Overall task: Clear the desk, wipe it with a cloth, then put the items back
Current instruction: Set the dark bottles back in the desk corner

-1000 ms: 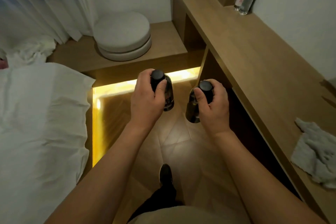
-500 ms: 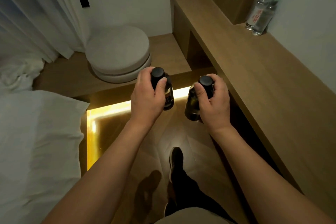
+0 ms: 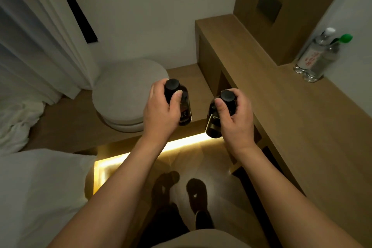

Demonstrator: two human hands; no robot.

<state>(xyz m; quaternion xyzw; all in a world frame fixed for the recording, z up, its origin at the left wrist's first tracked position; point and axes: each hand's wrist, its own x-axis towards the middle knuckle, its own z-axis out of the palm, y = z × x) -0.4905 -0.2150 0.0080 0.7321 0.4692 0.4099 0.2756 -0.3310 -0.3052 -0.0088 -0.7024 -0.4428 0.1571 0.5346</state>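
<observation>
- Left hand held a closed grip on one dark bottle; right hand gripped another.
- Probably the return step: next, stand both on the desk, right.

My left hand is covering most of the dark bottle it is gripping, so its label is showing only as an unreadable sliver. My right hand is hiding the neck and far side of the other dark bottle. The two clear bottles on the surface are blurring together, their red print too small to read. The right edge is cutting off the surface, and the left edge is cutting off the bedding.
</observation>
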